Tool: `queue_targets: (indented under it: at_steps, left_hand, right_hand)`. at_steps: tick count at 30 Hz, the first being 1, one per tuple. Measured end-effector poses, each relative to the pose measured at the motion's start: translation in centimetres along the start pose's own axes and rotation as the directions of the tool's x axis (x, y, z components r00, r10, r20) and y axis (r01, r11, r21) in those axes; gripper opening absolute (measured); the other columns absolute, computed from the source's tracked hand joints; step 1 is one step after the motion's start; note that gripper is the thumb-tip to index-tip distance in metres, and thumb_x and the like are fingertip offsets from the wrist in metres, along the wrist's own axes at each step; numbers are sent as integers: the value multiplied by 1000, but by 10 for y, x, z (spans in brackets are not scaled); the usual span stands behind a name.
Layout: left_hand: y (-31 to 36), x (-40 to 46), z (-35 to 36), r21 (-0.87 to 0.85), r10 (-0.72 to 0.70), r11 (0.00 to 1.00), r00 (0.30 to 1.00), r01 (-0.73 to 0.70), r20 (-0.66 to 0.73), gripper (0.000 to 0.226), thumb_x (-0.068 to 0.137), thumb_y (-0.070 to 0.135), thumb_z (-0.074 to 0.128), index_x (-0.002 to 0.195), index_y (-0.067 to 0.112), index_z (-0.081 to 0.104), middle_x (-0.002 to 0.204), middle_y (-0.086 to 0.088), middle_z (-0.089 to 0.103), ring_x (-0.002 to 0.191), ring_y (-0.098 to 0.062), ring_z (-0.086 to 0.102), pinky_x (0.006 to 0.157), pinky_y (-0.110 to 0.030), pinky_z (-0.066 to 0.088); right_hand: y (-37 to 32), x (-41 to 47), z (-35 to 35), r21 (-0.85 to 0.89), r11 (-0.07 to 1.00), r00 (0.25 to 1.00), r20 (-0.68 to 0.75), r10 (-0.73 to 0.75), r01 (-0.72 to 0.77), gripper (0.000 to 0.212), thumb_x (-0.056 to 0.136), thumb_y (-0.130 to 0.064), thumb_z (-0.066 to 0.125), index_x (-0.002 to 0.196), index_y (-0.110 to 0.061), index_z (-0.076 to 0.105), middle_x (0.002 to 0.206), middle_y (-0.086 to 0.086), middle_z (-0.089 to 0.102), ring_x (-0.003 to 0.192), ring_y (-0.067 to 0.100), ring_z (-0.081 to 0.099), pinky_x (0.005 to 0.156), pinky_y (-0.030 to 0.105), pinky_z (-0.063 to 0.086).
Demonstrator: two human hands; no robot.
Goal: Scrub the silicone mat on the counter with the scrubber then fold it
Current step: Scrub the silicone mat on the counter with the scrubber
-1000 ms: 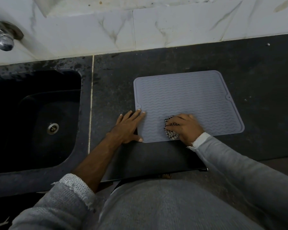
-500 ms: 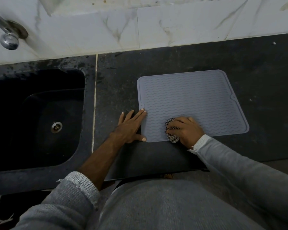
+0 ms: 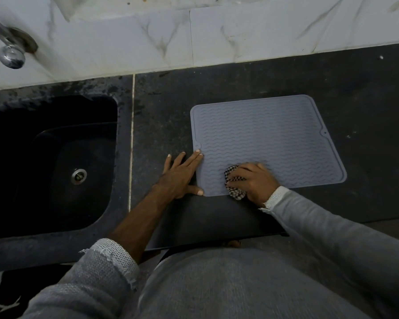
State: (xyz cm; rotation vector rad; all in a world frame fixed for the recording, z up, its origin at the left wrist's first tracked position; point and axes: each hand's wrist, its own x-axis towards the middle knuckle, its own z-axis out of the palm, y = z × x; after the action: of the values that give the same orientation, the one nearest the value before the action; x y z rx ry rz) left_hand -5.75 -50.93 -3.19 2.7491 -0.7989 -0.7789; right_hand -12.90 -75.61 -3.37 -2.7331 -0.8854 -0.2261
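Head view: your right hand (image 3: 253, 180) clamps the checked scrubber (image 3: 234, 185), barely shifted since earlier, on the flat grey wavy-ribbed silicone mat's (image 3: 274, 139) near-left corner; left hand (image 3: 180, 176), fingers straight, pins its left edge. Folding not begun.

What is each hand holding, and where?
The right hand grips the checkered scrubber from above. The left hand holds nothing; it lies flat by the mat's left edge.

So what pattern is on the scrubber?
The scrubber has a black-and-white check pattern, seen in the head view under the right hand.
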Motion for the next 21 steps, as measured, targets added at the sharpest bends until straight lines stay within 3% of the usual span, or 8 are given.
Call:
queue_targets:
  at_steps: [5, 8, 13, 18, 21]
  left_hand:
    - [1, 1, 0, 9, -3, 1000, 1000, 3, -6, 112, 78, 58, 66, 151, 27, -13, 160, 6, -14, 147, -27, -10, 114, -56, -13]
    - [-1, 1, 2, 51, 6, 999, 1000, -4, -27, 108, 81, 52, 66, 151, 27, -13, 160, 7, -14, 147, -28, -8, 114, -57, -10]
    - [-3, 2, 2, 12, 1, 1000, 1000, -1, 1, 113, 77, 62, 64, 150, 29, -15, 160, 7, -15, 147, -26, -11, 114, -58, -12]
    - [-2, 2, 1, 18, -14, 1000, 1000, 13, 13, 114, 76, 62, 65, 150, 29, -17, 160, 6, -15, 147, -27, -10, 113, -60, -12]
    - [2, 4, -1, 30, -29, 999, 999, 28, 17, 115, 77, 60, 66, 150, 28, -16, 160, 5, -15, 147, -28, -9, 113, -59, -12]
  right_hand:
    - [-29, 33, 4, 61, 998, 999, -46, -15, 18, 26, 67, -6, 67, 89, -18, 75, 98, 4, 72, 93, 31, 65, 74, 47, 48]
    - [-48, 53, 15, 93, 996, 995, 100, -15, 6, 29, 73, -14, 74, 102, -19, 72, 111, 4, 68, 107, 32, 58, 84, 46, 41]
    - [-32, 37, 9, 58, 996, 996, 51, -75, 72, 33, 59, -15, 85, 90, -23, 75, 102, -2, 71, 96, 27, 65, 76, 39, 46]
    - [0, 1, 2, 6, 999, 999, 10, -52, 52, 43, 51, -4, 86, 88, -24, 76, 98, -2, 72, 93, 27, 67, 76, 34, 29]
    - [1, 1, 3, -5, 1000, 1000, -14, -27, 27, 46, 48, 0, 84, 86, -24, 76, 97, -3, 72, 91, 27, 67, 75, 34, 35]
